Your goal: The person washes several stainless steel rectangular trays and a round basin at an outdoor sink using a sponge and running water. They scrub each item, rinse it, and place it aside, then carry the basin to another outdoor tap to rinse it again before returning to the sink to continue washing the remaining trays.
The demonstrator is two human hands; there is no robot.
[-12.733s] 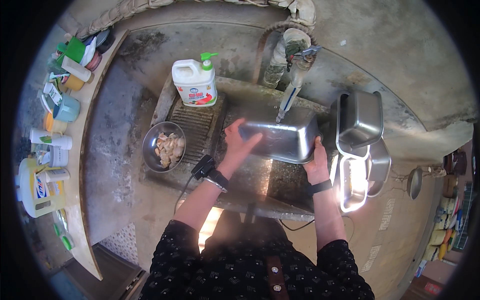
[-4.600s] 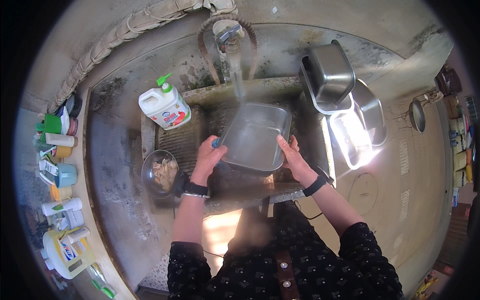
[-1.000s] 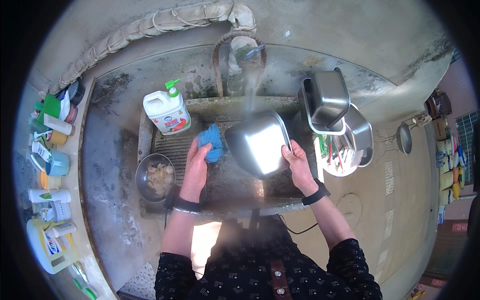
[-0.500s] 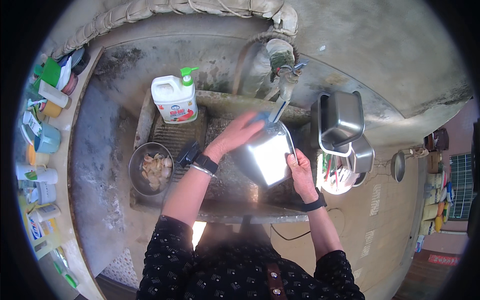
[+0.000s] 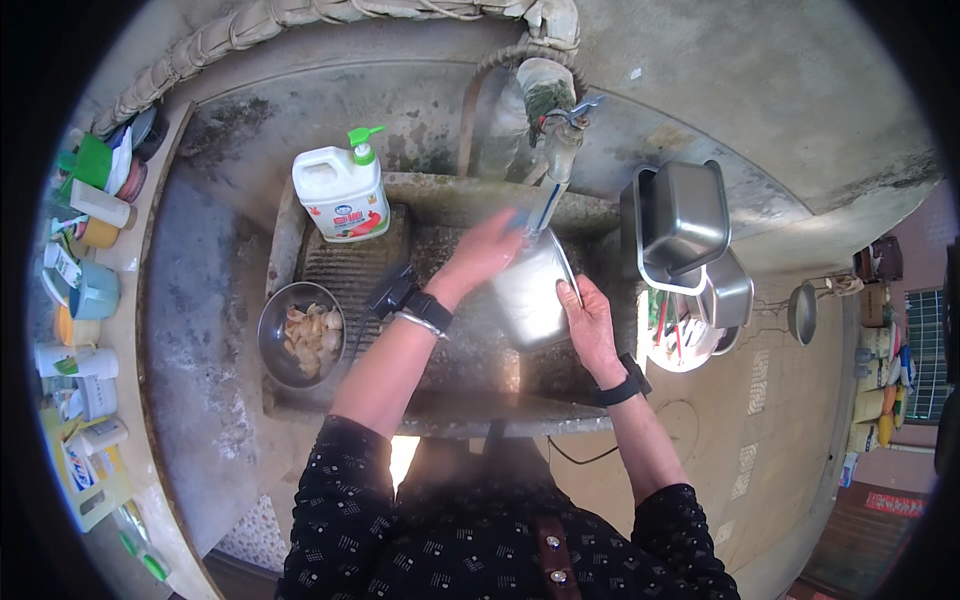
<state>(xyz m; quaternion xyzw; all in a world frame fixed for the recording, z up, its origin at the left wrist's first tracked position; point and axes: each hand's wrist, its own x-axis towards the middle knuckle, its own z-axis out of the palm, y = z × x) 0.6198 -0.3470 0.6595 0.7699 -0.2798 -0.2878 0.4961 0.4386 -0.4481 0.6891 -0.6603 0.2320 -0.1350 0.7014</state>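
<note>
My right hand (image 5: 590, 325) grips the rim of a shiny stainless steel pan (image 5: 525, 305), thumb on the upper edge. The pan is tilted over the stone sink, under the faucet (image 5: 562, 160). My left hand (image 5: 488, 250), blurred by motion, is at the pan's far edge with a small blue scrubbing cloth (image 5: 517, 221) at its fingers; the cloth's exact shape is smeared. Near the left wrist, a metal bowl (image 5: 272, 365) with pale peelings (image 5: 313, 335) rests on the sink's left side. Behind it stands a white jug with a green pump (image 5: 340, 195).
The stone sink (image 5: 440, 410) has a ribbed washboard section at left. Stacked steel pans (image 5: 690, 225) stand on its right, above a container with utensils (image 5: 675, 330). A ledge (image 5: 150, 330) of bottles and cups runs along the far left. A ladle-like pan (image 5: 802, 313) hangs at right.
The pan has turned and tipped more steeply, showing a narrower face. My right hand has shifted slightly left and up with it. The left hand keeps the blue cloth at the pan's far edge.
</note>
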